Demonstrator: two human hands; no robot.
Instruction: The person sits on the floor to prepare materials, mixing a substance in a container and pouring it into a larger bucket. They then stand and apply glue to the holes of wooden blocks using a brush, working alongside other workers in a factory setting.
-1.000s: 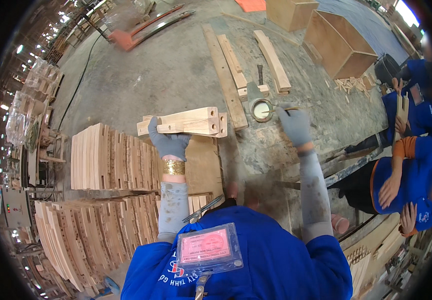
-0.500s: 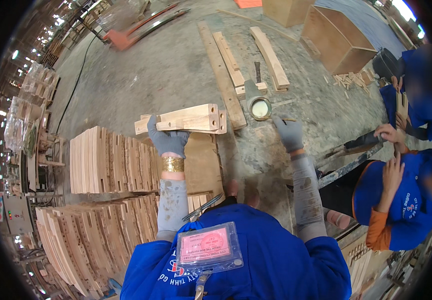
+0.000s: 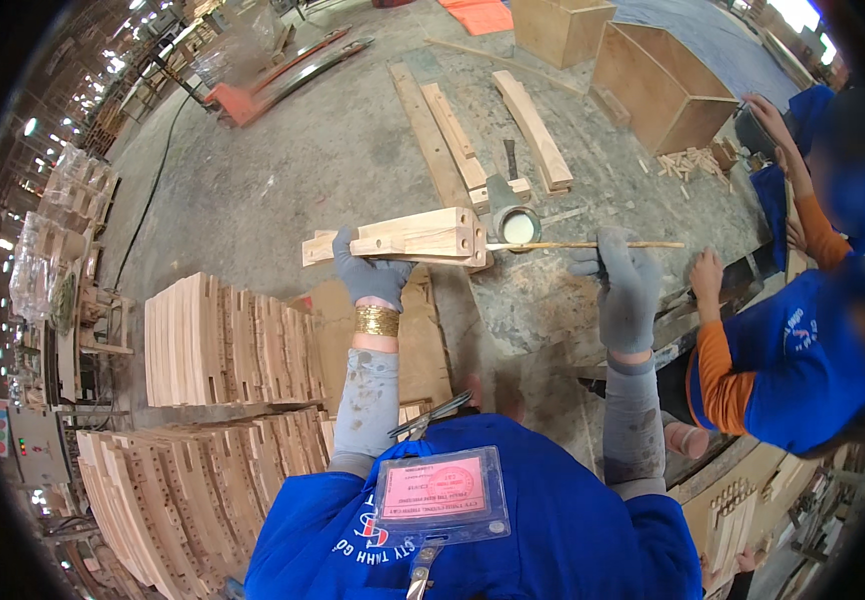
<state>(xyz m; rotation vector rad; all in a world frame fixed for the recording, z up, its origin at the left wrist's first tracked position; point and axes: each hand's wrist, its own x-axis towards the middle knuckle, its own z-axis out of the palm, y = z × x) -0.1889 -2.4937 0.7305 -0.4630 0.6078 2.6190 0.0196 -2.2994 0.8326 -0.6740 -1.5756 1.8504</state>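
My left hand (image 3: 375, 280), in a grey glove, is closed around a small bundle of pale wooden pieces (image 3: 418, 236). Round drilled holes show in their right-hand ends. A thin wooden stick (image 3: 578, 245) lies level across my right hand (image 3: 627, 288), also gloved in grey, which grips it near its right part. The stick's whitish tip is at the holed end of the wood; whether it enters a hole I cannot tell. Just beyond the stick stands a round container (image 3: 519, 229) of white liquid.
Tall stacks of cut wooden parts (image 3: 233, 340) stand at left. Long wooden pieces (image 3: 533, 130) and a dark-handled tool (image 3: 511, 158) lie ahead. A plywood box (image 3: 658, 85) and loose dowels (image 3: 693, 165) are at far right. Two co-workers in blue (image 3: 788, 360) work close on my right.
My right hand has moved right and nearer, bringing the stick from the container to the wood's end. My left hand has shifted the wooden pieces slightly right. The co-workers' arms have moved.
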